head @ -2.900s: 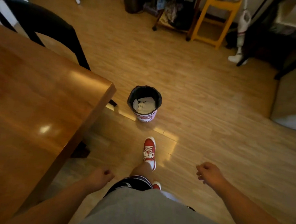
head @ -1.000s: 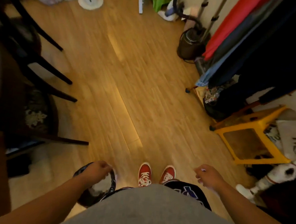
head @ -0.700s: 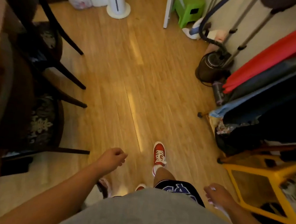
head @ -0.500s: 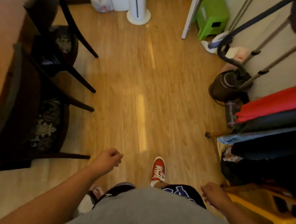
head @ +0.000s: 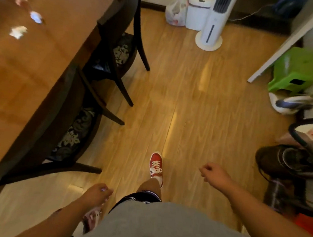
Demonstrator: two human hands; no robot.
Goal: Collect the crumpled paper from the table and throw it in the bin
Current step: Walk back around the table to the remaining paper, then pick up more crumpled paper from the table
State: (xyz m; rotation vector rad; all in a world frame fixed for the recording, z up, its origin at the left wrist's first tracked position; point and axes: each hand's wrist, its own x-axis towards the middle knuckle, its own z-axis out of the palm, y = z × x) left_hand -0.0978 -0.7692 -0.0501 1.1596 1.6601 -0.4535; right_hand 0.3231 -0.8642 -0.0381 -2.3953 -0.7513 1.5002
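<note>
Several crumpled paper pieces (head: 18,32) lie blurred on the brown wooden table (head: 24,83) at the far upper left. Low in the frame, a sliver of the bin (head: 91,218) with its pink-and-white print peeks out behind my left forearm. My left hand (head: 96,192) hangs loosely curled and holds nothing, just above the bin. My right hand (head: 214,173) swings out to the right, also loosely curled and holding nothing. Both hands are far from the papers.
Two dark chairs (head: 117,56) are tucked along the table's right edge. A white tower fan (head: 212,26) and a plastic bag (head: 176,12) stand by the far wall. A green stool (head: 296,70) and a dark steamer base (head: 288,161) line the right side.
The view has turned left from the bin and clothes rack towards the table, so the tabletop and its papers now show. Both hands stay without anything in them; the right hand has swung forward.
</note>
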